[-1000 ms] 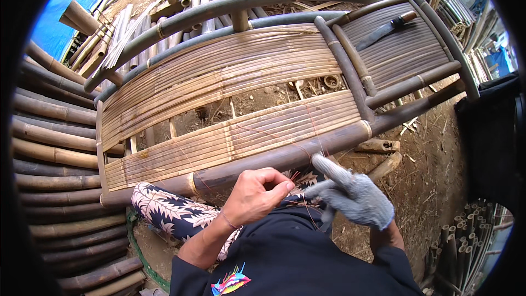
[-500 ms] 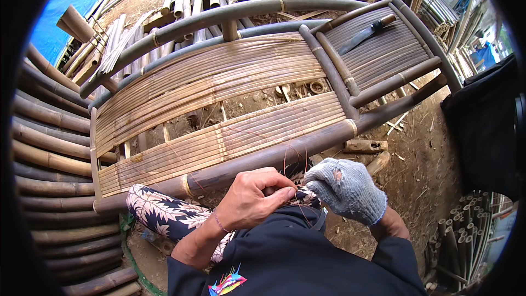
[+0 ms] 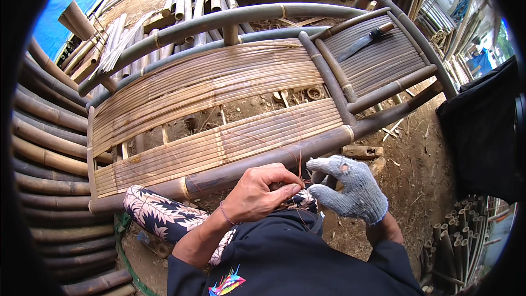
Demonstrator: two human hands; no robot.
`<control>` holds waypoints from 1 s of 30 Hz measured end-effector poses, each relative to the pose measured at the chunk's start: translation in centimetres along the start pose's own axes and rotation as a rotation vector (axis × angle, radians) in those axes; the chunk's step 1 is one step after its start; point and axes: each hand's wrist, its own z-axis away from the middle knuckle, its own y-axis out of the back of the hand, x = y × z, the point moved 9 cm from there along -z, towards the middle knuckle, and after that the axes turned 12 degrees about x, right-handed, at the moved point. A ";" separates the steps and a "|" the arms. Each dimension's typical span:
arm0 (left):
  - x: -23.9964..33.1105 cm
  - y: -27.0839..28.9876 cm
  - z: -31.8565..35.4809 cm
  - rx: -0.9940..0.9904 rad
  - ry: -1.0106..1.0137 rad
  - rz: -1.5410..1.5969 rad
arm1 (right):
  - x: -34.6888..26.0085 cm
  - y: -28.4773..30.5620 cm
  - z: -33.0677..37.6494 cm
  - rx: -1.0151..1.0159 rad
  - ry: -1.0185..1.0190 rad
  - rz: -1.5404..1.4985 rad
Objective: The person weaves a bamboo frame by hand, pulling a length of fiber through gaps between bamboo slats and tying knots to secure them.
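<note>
My bare left hand (image 3: pixel 260 193) is over my lap, thumb and fingertips pinched together on a thin reddish-brown cord (image 3: pixel 300 165). Strands of that cord trail across the slats of a bamboo bench (image 3: pixel 164 167) and hang near my knees. Just right of the pinch, my right hand (image 3: pixel 350 191), in a worn grey knit glove with a hole, has its thumb and fingers apart, with nothing visible between them. Beyond both hands runs the bench's dark front rail (image 3: pixel 230 175). A long strip of slats is absent in the middle of the seat, showing the ground below.
A large knife (image 3: pixel 361 43) lies on the bench's right section. Dark bamboo poles (image 3: pixel 52 187) are stacked at left, with more poles at the back. Short bamboo offcuts (image 3: pixel 362 152) sit on the dirt at right, near a black cloth (image 3: pixel 479 131) and upright poles (image 3: pixel 457 241).
My gloved right hand has come away from the cord, its fingers spreading from a closed grip. My left hand keeps its pinch, shifted slightly.
</note>
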 end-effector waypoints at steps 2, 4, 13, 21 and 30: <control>0.1 -0.3 -0.1 -0.016 -0.004 0.015 | -0.5 -0.3 0.0 -0.022 0.082 0.033; 0.2 -0.3 -0.1 -0.007 0.010 -0.001 | -0.7 -0.9 0.3 0.008 0.267 0.110; 0.8 1.8 3.0 0.051 0.448 0.609 | -7.4 2.0 0.1 0.073 0.540 0.249; 7.8 1.5 3.0 0.200 -0.402 -0.102 | -9.1 1.2 -1.4 0.054 0.573 0.267; 8.7 4.4 3.1 0.364 -0.515 -0.245 | -5.0 -1.5 -3.4 0.074 0.415 -0.095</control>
